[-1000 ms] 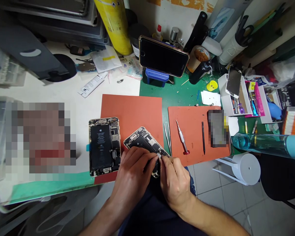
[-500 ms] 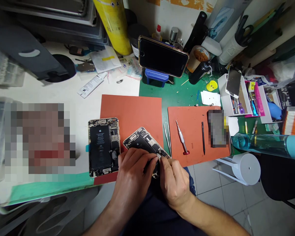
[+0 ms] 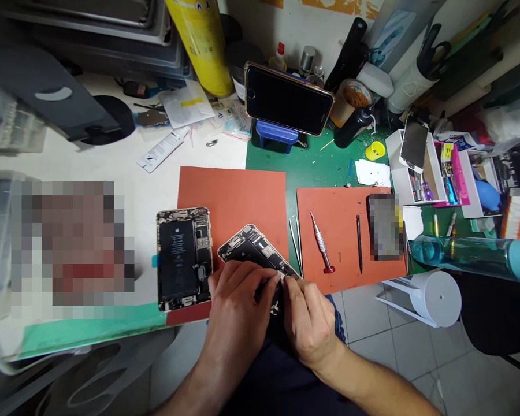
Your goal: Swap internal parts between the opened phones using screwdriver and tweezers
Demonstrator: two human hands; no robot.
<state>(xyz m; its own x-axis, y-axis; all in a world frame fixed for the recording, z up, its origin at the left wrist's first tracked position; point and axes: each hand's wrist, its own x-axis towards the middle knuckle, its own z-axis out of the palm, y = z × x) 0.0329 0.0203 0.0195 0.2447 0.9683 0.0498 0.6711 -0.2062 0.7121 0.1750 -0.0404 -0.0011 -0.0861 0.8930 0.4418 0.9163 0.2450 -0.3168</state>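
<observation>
A: What does the head view show in the hands?
B: The left hand (image 3: 236, 306) and right hand (image 3: 309, 318) meet over the slanted phone (image 3: 249, 245). On each, thumb and index finger are pinched nearly together. A small pale part (image 3: 281, 277) shows between the fingertips, but I cannot tell which of the 2 hands, if either, grips it.

A: Where is that phone?
B: Its upper end is over the left mat (image 3: 234, 190); its lower end is mostly hidden by the hands. The straight phone (image 3: 177, 254), also opened, lies just beside it, across the mat's left edge.

A: Anything different from 1 second ago?
B: Very little. The left forearm has swung slightly rightward at the bottom of the view, while the fingertips have stayed at nearly the same spot. Both phones lie as they did.

A: And the tools?
B: Unmoved. The tweezers (image 3: 299, 248) lie between the 2 mats; the screwdriver (image 3: 320, 242) and black stick (image 3: 359, 245) are apart on the right mat (image 3: 340, 225).
</observation>
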